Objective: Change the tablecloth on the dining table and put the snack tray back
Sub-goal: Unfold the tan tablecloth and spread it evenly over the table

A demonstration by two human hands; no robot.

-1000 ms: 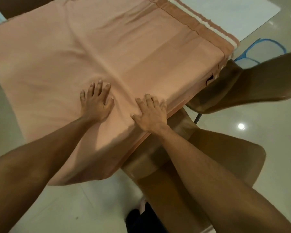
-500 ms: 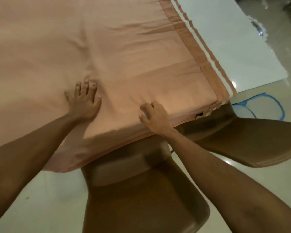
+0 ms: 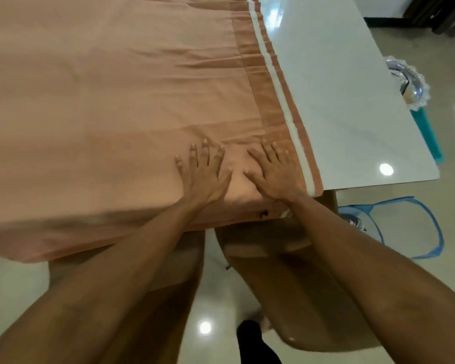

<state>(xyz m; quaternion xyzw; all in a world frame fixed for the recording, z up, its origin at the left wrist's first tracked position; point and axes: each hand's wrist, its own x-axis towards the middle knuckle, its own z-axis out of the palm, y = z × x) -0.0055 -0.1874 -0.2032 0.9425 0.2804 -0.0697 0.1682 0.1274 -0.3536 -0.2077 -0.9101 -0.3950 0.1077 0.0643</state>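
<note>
A peach tablecloth (image 3: pixel 111 101) with a darker border and a white stripe covers most of the white dining table (image 3: pixel 334 95). Its striped edge lies across the tabletop, leaving the right part of the table bare. My left hand (image 3: pixel 202 172) and my right hand (image 3: pixel 272 170) both press flat on the cloth near the table's front edge, side by side, fingers spread, holding nothing. The cloth hangs over the front edge. A shiny silver tray (image 3: pixel 405 82) with a lacy rim shows just past the table's right edge.
Two brown chairs stand under the front edge, one (image 3: pixel 294 298) below my right arm and one (image 3: pixel 153 298) below my left. A blue-rimmed basket (image 3: pixel 405 224) sits on the glossy floor to the right. A teal object (image 3: pixel 427 135) lies beside the tray.
Both hands have slid to the right along the cloth toward its striped edge. The right hand, curled half a second ago, now lies flat. More bare table and the tray have come into view.
</note>
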